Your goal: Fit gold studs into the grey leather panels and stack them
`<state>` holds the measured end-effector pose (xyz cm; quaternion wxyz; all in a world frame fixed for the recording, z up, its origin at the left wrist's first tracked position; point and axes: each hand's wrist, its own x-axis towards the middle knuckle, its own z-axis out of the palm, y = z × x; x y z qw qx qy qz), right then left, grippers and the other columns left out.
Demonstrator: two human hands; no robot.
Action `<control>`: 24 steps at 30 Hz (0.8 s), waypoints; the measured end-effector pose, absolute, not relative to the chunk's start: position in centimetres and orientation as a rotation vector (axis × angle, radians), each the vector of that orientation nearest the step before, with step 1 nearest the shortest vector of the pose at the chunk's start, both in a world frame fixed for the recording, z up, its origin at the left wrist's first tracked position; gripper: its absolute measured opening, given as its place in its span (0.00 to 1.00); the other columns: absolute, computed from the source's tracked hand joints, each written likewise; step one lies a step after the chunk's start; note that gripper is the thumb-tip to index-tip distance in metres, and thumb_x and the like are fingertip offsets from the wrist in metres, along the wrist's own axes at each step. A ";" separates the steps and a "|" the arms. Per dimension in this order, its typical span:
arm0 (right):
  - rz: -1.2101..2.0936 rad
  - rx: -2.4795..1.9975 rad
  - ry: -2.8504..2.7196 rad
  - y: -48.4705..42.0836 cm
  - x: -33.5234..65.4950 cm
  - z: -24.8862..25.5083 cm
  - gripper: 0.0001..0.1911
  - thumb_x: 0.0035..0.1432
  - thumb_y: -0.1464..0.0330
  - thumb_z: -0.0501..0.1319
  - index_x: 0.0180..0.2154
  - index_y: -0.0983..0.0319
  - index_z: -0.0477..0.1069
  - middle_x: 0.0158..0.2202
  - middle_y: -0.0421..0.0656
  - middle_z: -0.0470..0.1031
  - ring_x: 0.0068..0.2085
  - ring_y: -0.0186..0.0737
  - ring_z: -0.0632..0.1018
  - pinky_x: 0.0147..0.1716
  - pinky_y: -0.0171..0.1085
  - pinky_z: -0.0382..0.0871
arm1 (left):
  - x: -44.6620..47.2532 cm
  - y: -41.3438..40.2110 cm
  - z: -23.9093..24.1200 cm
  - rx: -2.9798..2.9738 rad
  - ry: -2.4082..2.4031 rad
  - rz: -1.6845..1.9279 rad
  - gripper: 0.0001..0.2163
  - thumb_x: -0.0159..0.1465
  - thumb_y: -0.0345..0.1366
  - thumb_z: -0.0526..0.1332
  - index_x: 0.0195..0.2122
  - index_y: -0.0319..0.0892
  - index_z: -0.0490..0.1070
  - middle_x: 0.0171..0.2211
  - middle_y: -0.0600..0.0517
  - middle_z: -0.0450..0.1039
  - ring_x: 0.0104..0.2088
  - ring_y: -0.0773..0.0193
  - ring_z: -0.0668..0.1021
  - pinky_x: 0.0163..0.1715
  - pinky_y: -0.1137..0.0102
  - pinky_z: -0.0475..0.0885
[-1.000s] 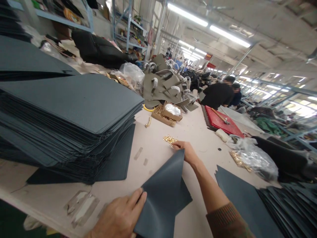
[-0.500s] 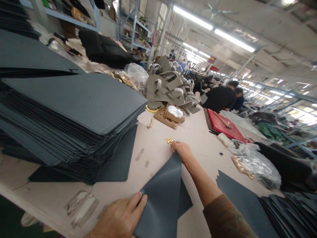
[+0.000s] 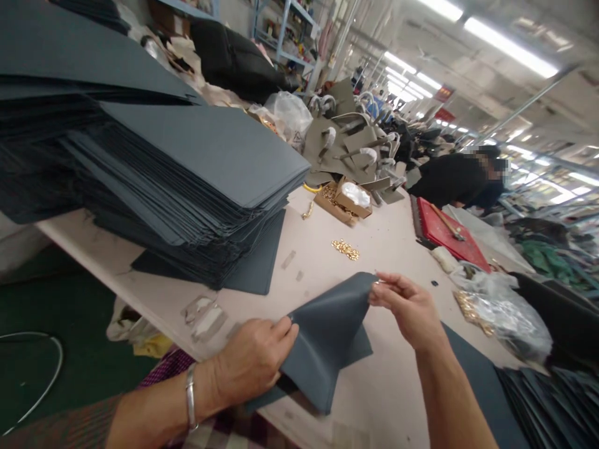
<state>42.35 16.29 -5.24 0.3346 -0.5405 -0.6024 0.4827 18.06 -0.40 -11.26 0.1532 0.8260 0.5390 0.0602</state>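
the left hand (image 3: 255,362) grips one edge of a folded dark grey sheet (image 3: 327,333) low on the table (image 3: 388,249); the right hand (image 3: 409,305) pinches its raised far corner, near small gold fittings (image 3: 346,249).

the left hand (image 3: 253,362) grips the near edge of a folded dark grey sheet (image 3: 322,337) on the pale desk (image 3: 374,249), while the right hand (image 3: 407,305) pinches its raised far corner. a tall stack of grey sheets (image 3: 187,174) sits to the left. small gold fittings (image 3: 345,249) lie beyond the sheet, near a cardboard box (image 3: 344,202). a red mat (image 3: 444,234) lies farther right, beside a person in black (image 3: 453,181).
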 end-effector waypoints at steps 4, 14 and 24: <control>1.542 -1.351 -1.806 11.3 37.2 -6.5 0.15 0.47 0.59 0.69 0.32 0.64 0.77 0.23 0.41 0.76 0.26 0.37 0.77 0.29 0.37 0.75 | 18.0 -0.6 -11.4 2.396 1.563 0.228 0.25 0.55 0.27 0.56 0.56 0.36 0.63 0.46 0.41 0.71 0.38 0.53 0.77 0.36 0.59 0.75; 1.470 -1.360 -2.382 10.6 33.1 -10.0 0.07 0.53 0.70 0.60 0.29 0.62 0.77 0.23 0.39 0.75 0.25 0.34 0.73 0.25 0.31 0.66 | 17.8 -1.2 -11.7 2.422 1.554 0.310 0.16 0.59 0.32 0.58 0.49 0.38 0.67 0.41 0.45 0.72 0.35 0.52 0.76 0.33 0.58 0.74; 1.558 -1.487 -2.477 12.1 31.9 -9.6 0.05 0.49 0.71 0.61 0.27 0.63 0.76 0.21 0.39 0.74 0.24 0.33 0.74 0.23 0.29 0.65 | 17.6 -1.1 -12.4 2.461 1.515 0.394 0.13 0.63 0.32 0.56 0.49 0.38 0.67 0.39 0.46 0.71 0.33 0.55 0.75 0.29 0.60 0.73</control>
